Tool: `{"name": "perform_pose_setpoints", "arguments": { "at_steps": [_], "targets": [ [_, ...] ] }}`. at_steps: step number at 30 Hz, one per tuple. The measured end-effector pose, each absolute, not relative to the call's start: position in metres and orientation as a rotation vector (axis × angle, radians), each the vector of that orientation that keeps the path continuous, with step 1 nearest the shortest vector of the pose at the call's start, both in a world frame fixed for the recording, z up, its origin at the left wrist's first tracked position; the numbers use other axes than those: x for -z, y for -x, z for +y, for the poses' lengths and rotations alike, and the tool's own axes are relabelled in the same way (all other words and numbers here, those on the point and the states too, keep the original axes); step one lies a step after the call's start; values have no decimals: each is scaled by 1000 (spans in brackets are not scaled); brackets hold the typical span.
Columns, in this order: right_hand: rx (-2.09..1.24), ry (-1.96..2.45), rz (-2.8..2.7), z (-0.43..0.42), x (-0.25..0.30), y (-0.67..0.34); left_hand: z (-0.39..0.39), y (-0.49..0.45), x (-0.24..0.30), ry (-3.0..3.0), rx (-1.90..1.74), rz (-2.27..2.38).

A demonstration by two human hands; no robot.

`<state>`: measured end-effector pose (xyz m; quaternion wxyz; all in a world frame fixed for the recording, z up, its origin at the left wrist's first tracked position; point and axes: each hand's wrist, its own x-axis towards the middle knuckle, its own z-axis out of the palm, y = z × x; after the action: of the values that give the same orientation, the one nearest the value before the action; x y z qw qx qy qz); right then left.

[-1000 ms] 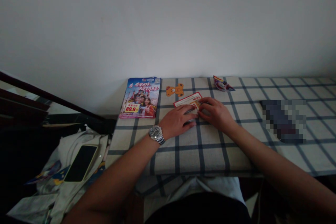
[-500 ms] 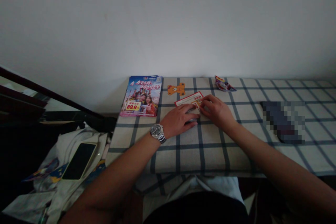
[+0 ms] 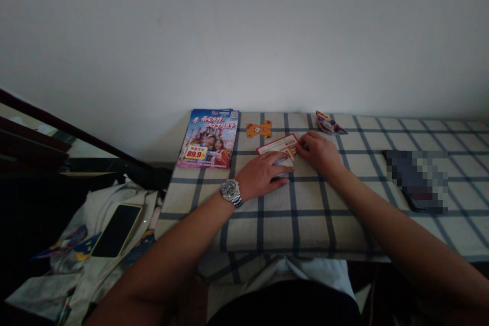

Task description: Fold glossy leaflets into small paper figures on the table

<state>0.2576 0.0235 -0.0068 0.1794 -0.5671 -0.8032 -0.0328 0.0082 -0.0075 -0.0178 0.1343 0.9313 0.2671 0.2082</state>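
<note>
A red-bordered paper slip (image 3: 275, 144) lies on the checked tablecloth (image 3: 305, 214) in the middle of the table. My left hand (image 3: 263, 175), with a metal watch on the wrist, rests flat on the slip's near part, fingers stretched out. My right hand (image 3: 320, 153) sits at the slip's right end, fingers curled and pinching its edge. The part of the slip under both hands is hidden.
A colourful flyer marked 89.9 (image 3: 208, 138) lies at the table's left back. An orange bear cut-out (image 3: 259, 129) and a small folded wrapper (image 3: 328, 124) sit near the wall. A blurred dark object (image 3: 416, 181) lies right. A phone (image 3: 116, 230) rests on cloth at lower left.
My right hand has slid up and to the right along the slip's edge. My left hand has stayed pressed on the slip. The view has shifted slightly.
</note>
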Motion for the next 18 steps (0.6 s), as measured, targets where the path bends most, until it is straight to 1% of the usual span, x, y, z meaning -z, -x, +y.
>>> {"name": "perform_pose_setpoints", "arguments": {
  "at_steps": [9, 18],
  "targets": [
    [66, 1584, -2226, 41, 9, -264, -9, -8, 18, -2684, -583, 817],
    [-57, 1491, -2195, 34, 8, -273, -8, -8, 18, -2691, -579, 817]
  ]
}}
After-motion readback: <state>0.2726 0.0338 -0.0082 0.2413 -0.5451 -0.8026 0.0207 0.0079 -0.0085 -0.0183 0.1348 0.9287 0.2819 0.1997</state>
